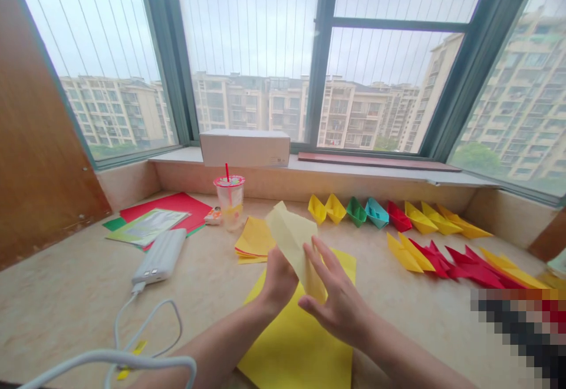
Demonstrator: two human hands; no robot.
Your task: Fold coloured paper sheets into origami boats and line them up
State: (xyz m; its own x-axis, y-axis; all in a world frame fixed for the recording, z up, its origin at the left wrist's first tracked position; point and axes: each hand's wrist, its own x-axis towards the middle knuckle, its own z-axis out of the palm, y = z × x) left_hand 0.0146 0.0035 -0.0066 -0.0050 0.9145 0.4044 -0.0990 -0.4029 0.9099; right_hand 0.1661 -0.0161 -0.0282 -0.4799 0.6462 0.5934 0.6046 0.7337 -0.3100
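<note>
A pale yellow sheet of paper (pixel 294 233), with a crease across it, is held up and tilted above the counter. My left hand (pixel 279 280) is closed round its lower left edge, the fingers mostly hidden behind it. My right hand (pixel 329 286) lies against the paper's right side, fingers stretched out and thumb apart. Beneath both hands lies a larger bright yellow sheet (pixel 309 348). Just behind my left hand sits a small stack of orange-yellow paper (pixel 253 238) with a red edge showing.
Folded paper boats (pixel 356 211) in several colours line the back right, with red and yellow folded pieces (pixel 442 259) in front. A plastic cup with straw (pixel 230 200) stands at the back. Left are a white power bank (pixel 160 256), its cable (pixel 110 356) and red paper (pixel 177 206).
</note>
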